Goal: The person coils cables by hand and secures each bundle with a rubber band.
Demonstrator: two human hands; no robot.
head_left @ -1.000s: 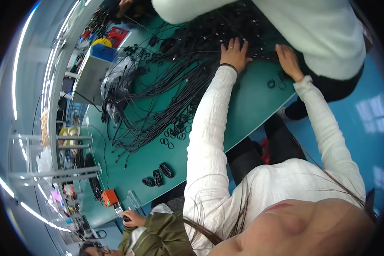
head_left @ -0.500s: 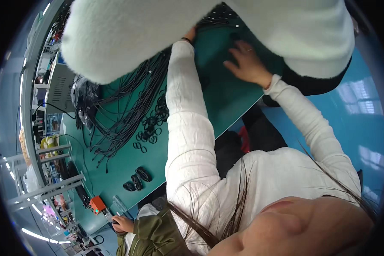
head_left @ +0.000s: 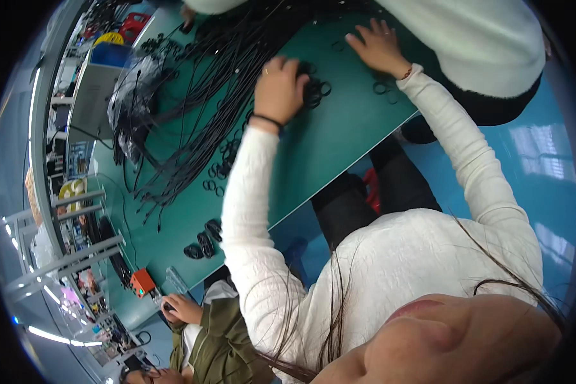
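Observation:
My left hand [head_left: 278, 93] is over the middle of the green table [head_left: 326, 141], fingers curled down against a clump of small black rings [head_left: 315, 91]. Part of the clump sticks out to the right of its thumb; what lies under the palm is hidden. My right hand [head_left: 379, 48] rests farther right with its fingers spread on the tabletop, holding nothing. One loose ring [head_left: 338, 46] lies left of its fingertips, and a few thin rings [head_left: 381, 88] lie just below its wrist. Left of my left forearm, more black rings [head_left: 227, 157] are scattered beside a long bundle of black cables [head_left: 205, 109].
A co-worker's fluffy white sleeve [head_left: 473, 38] comes in at the top right; a hand [head_left: 187, 16] is at the top left. Coiled black cables [head_left: 204, 244] lie near the front edge. A person in an olive jacket [head_left: 221, 339] sits at left by an orange box [head_left: 142, 282].
My left hand has come back toward me and left, with black rings now beside it. My right hand has shifted up slightly. The fluffy sleeve across the far left has drawn away, uncovering cables.

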